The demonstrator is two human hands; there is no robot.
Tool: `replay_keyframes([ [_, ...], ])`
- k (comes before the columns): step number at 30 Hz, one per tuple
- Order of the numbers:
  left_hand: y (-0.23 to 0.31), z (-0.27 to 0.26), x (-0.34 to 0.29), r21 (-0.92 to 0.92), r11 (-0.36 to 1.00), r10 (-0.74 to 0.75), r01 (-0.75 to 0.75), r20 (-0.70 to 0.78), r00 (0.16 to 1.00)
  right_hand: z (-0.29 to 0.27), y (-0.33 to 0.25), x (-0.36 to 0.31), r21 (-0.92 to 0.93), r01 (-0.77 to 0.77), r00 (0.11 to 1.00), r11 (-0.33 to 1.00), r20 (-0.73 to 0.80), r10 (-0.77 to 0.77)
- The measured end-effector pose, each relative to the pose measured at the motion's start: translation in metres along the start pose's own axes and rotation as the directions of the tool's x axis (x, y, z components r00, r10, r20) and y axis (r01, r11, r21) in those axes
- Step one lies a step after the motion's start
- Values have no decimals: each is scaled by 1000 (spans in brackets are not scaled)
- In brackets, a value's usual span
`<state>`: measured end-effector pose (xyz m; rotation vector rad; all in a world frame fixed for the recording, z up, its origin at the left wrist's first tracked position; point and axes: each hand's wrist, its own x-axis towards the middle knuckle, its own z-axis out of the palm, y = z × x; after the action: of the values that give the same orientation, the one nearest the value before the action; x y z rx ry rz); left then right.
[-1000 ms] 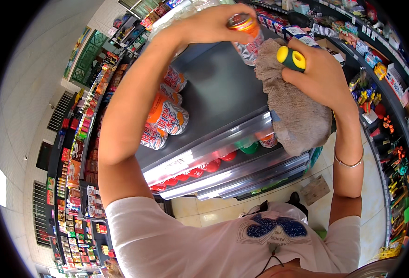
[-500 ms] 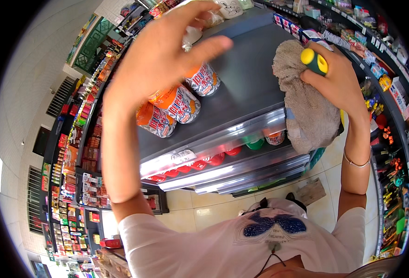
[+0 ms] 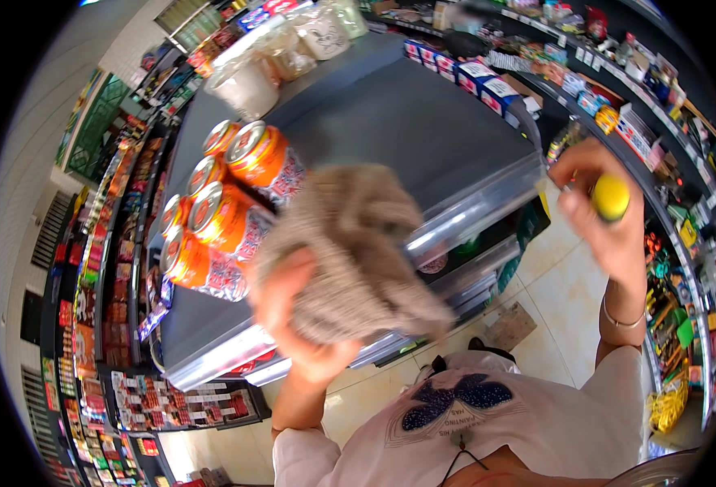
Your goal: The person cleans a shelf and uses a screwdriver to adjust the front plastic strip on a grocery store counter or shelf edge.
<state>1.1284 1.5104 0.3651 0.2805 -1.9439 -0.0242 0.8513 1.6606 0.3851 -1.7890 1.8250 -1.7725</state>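
My left hand (image 3: 297,316) grips a brown-grey cloth (image 3: 350,252), which hangs blurred over the front edge of the grey shelf top (image 3: 366,114). Closed around a handle with a rounded yellow end (image 3: 610,197), my right hand (image 3: 605,219) is off the shelf's right corner; whatever the handle belongs to is hidden. Just left of the cloth, several orange and silver drink cans (image 3: 224,219) stand bunched together on the shelf top. The cloth covers part of the nearest ones.
White tubs and bags (image 3: 248,85) line the back left of the shelf top. Blue-and-white boxes (image 3: 475,79) sit along its back right edge. Stocked racks (image 3: 674,325) rise at the right, others at the left. A brown board (image 3: 510,326) lies on the tiled floor.
The cloth has passed from my right hand to my left and moved left toward the cans. My right hand has kept the yellow-ended handle and moved down, away from the shelf top.
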Motion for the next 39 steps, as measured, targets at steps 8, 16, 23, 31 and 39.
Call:
replay_keyframes([
  [8,13,57,111,532,785,341,-315,53,939,3,78,22,-252,101,976,962,-161,-144],
  [16,-60,162,121,52,983,-147,174,788,597,23,130,12,169,136,988,976,-90,-122],
  [23,-19,141,127,-265,889,89,373,900,427,33,144,12,265,274,960,925,-140,-244],
  [31,-12,96,132,13,948,-98,317,963,253,28,154,18,352,269,963,896,-89,-254],
  [39,5,171,136,-188,979,128,82,872,473,31,165,5,281,317,943,906,-194,-270],
])
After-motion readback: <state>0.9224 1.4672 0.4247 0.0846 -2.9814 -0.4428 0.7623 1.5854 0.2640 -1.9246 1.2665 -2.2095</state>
